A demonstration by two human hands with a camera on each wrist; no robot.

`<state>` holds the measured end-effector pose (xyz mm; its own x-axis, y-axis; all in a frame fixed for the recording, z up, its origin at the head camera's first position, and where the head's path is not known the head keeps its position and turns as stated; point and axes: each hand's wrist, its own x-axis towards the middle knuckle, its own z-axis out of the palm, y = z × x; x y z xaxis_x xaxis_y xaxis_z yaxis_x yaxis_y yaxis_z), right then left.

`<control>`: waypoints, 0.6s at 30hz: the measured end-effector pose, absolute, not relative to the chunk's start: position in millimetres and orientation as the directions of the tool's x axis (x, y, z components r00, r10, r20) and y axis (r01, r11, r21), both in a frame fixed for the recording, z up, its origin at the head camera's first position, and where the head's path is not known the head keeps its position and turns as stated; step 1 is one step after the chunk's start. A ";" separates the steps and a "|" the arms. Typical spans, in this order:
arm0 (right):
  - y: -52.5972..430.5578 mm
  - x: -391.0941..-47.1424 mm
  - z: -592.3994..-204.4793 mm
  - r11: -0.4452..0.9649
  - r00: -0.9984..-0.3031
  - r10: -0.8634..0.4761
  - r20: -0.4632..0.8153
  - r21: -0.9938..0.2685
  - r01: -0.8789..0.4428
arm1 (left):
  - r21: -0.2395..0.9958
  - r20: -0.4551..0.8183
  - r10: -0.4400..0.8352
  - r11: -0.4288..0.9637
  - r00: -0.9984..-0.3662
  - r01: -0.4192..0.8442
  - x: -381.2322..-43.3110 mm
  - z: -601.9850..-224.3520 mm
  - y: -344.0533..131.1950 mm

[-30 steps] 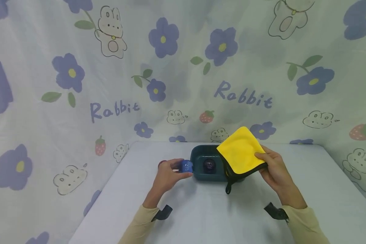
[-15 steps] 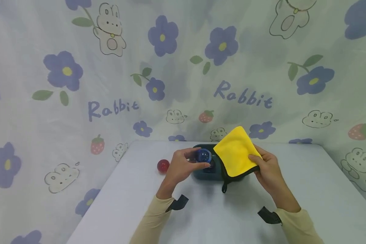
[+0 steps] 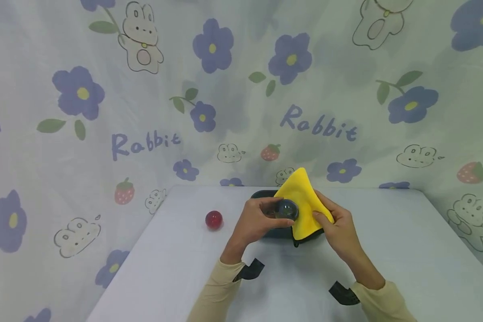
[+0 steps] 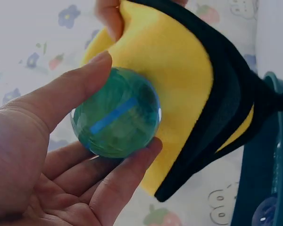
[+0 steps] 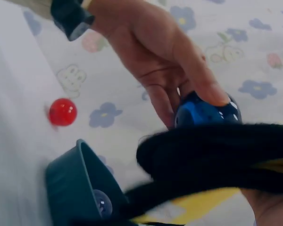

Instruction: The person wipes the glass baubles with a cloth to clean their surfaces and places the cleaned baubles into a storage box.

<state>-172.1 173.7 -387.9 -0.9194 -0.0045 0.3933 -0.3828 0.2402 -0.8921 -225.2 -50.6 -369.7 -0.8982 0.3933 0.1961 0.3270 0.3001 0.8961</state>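
My left hand (image 3: 254, 222) grips a transparent, bluish glass ball (image 3: 286, 211) between thumb and fingers. In the left wrist view the same ball (image 4: 115, 113) looks green with a blue streak across it. The ball is up against a yellow cloth (image 3: 302, 192) with a black border and dark backing. That cloth is pinched by my right hand (image 3: 340, 226) at its right side. Both hands are above the dark green tub (image 3: 261, 194), which the cloth and left hand partly cover. In the right wrist view the cloth's dark border hides the ball's lower part.
A red ball (image 3: 214, 220) lies on the white table (image 3: 177, 259), left of the tub. Inside the tub another clear, purplish ball (image 5: 103, 203) shows in the right wrist view. A patterned curtain (image 3: 241, 89) hangs behind the table.
My left hand has carried the ball rightwards from the tub's left side to the cloth, uncovering the red ball. My right hand has brought the cloth left, and it now bends around the ball.
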 end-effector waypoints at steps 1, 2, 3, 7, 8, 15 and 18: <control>171.4 -171.7 -388.4 0.269 -0.911 -0.018 0.412 -0.875 -0.402 | 0.892 0.202 0.399 0.303 -0.895 0.336 -225.2 -371.2 -49.8; 169.4 -171.0 -389.1 0.298 -0.902 -0.032 0.430 -0.858 -0.419 | 0.887 0.209 0.406 0.304 -0.890 0.347 -225.3 -372.5 -49.0; 167.6 -170.2 -389.6 0.323 -0.895 -0.044 0.444 -0.841 -0.434 | 0.883 0.216 0.413 0.303 -0.885 0.357 -225.7 -373.8 -48.2; 162.1 -167.8 -390.8 0.403 -0.883 -0.081 0.462 -0.795 -0.453 | 0.871 0.238 0.432 0.300 -0.870 0.388 -228.5 -377.2 -45.8; 161.1 -167.5 -390.9 0.420 -0.885 -0.084 0.458 -0.789 -0.448 | 0.871 0.242 0.433 0.296 -0.868 0.391 -229.1 -377.2 -45.6; 156.3 -167.4 -393.0 0.481 -0.901 -0.109 0.421 -0.770 -0.418 | 0.873 0.244 0.392 0.309 -0.887 0.377 -231.2 -374.3 -50.7; 154.7 -166.7 -395.2 0.488 -0.902 -0.118 0.415 -0.767 -0.416 | 0.875 0.240 0.387 0.311 -0.890 0.371 -231.5 -375.1 -52.7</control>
<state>-166.7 154.7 -395.2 -0.9022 -0.1176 0.4149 -0.4164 0.4881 -0.7671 -231.5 -52.7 -375.1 -0.8903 0.3868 0.2403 0.3712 0.3107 0.8750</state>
